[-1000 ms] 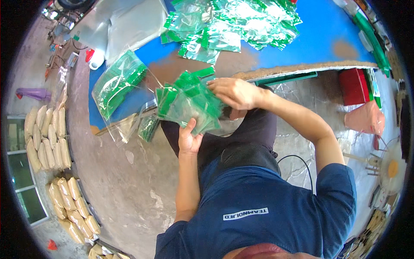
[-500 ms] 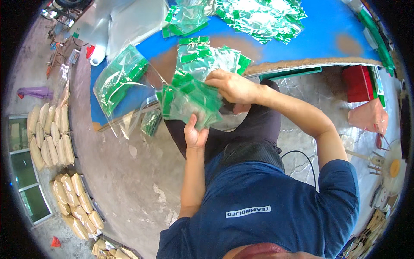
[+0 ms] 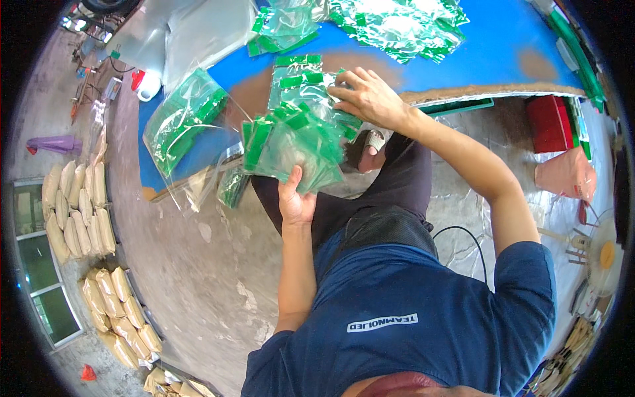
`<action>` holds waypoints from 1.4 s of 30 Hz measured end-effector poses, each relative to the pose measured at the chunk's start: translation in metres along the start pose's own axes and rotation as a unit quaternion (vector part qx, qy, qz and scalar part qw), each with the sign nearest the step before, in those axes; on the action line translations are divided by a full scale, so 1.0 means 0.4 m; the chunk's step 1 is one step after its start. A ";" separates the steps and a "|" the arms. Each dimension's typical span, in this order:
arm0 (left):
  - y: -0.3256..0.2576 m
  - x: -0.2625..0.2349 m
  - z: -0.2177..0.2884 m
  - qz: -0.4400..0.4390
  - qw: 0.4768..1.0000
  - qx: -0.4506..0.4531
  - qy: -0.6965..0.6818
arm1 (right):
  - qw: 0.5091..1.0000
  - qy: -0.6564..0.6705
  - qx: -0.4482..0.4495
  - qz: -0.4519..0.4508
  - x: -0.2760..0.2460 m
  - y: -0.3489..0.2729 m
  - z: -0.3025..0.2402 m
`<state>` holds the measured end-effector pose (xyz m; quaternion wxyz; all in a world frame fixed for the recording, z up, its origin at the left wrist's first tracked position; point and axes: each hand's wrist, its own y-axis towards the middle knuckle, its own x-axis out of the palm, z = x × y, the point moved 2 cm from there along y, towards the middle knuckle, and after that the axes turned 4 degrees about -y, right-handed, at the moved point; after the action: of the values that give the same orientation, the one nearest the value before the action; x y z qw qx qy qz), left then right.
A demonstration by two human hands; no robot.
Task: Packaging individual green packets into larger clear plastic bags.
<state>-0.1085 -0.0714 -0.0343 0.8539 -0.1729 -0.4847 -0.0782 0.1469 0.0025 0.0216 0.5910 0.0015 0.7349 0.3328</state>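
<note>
Clamping a fanned bunch of green-banded clear bags [image 3: 291,149], the left hand [image 3: 297,204] is positioned over the lap, thumb on the upper face, fingers mostly hidden underneath. The bunch obstructs the view of the near end of a flat pile of similar bags [image 3: 301,74], located on the near edge of the blue table [image 3: 493,59]. The right hand [image 3: 372,99] extends over the right side of this pile, its fingers spaced apart; fingertip contact cannot be determined. To the left of the bunch, a large clear plastic bag [image 3: 184,122] containing green-banded bags overhangs the table edge, with a small green packet [image 3: 232,188] just beside it. A white bottle with a red cap [image 3: 149,87] stands behind the large bag. A glossy heap of bags [image 3: 403,28] occupies the far part of the table. Right of the table are a red box [image 3: 548,126], a pink bag [image 3: 566,175] and a fan [image 3: 602,258]. Stacked pale sacks [image 3: 78,212] and brown packs [image 3: 120,311] line the left side.
</note>
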 end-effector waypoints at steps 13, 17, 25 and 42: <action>0.005 0.014 -0.004 0.001 0.999 0.003 0.038 | 0.990 -0.035 -0.127 -0.053 0.023 0.071 0.242; -0.032 -0.044 0.021 0.000 0.999 0.007 0.041 | 0.992 -0.085 -0.089 -0.002 -0.009 0.109 0.195; -0.029 -0.088 0.082 -0.008 0.998 0.055 0.011 | 0.990 0.119 -0.061 -0.034 0.066 0.069 -0.142; -0.021 -0.090 -0.010 -0.100 0.980 -0.023 -0.171 | 0.980 0.186 0.054 -0.050 0.018 0.032 -0.158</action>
<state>-0.1263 -0.0817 -0.0651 0.7420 -0.1542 -0.6364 -0.1434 0.0849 -0.0154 0.0266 0.4585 -0.0654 0.8482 0.2570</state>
